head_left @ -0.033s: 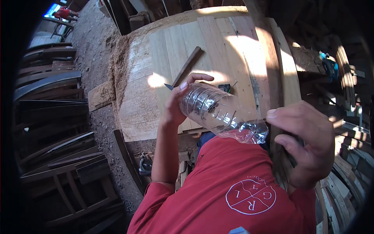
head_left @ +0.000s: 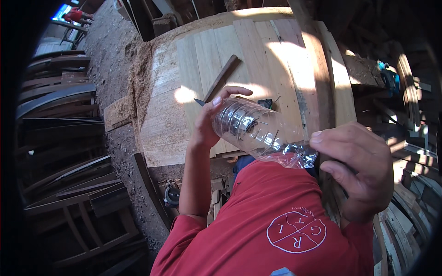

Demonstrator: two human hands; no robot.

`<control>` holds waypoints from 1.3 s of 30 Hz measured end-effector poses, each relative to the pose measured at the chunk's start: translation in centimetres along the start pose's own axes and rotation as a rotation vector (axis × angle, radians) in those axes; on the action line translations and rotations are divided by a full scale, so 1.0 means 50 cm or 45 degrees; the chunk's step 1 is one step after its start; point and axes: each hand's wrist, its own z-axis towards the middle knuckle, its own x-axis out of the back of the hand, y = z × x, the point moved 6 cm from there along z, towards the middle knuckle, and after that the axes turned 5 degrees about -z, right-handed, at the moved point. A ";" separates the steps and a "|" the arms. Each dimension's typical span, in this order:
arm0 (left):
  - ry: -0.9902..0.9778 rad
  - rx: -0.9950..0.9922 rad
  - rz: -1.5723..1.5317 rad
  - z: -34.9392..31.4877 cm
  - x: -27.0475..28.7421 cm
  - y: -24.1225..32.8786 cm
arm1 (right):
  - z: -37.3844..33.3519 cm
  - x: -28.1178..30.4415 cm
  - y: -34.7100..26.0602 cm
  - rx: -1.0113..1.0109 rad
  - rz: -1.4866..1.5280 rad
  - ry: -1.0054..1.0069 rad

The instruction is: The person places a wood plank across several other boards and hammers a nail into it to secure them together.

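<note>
A clear plastic bottle [head_left: 251, 126] lies tilted in front of my chest, its crumpled right end lower than its left. My left hand [head_left: 212, 117] is closed around the left end, with its index finger stretched over the top. A dark pointed tip [head_left: 199, 102] shows beside that hand; I cannot tell whether the hand holds it. Thin, dark, nail-like pieces [head_left: 276, 135] show in or through the clear plastic. At the crumpled end [head_left: 307, 158], my right hand [head_left: 357, 158] has its thumb and index finger apart, the index fingertip at the bottle's edge.
Behind the bottle stands a worktop of pale boards [head_left: 212, 50], with sawdust [head_left: 142, 73] along its left side. A dark wooden stick [head_left: 222, 78] lies on it. Stacked dark frames [head_left: 69, 198] line the left, timber [head_left: 407, 184] the right. A blue power tool [head_left: 389, 78] sits at right.
My right hand has shifted slightly left, its index fingertip closer to the bottle's crumpled end. My left hand and the bottle have hardly moved.
</note>
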 end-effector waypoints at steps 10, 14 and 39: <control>0.071 0.032 0.175 -0.016 -0.007 0.013 | 0.014 -0.063 -0.008 0.063 -0.259 -0.165; 0.085 0.036 0.204 -0.023 -0.013 0.015 | 0.017 -0.073 0.000 0.052 -0.394 -0.305; 0.270 0.144 0.236 -0.028 0.025 -0.041 | 0.006 -0.195 0.133 -0.050 -0.591 -0.520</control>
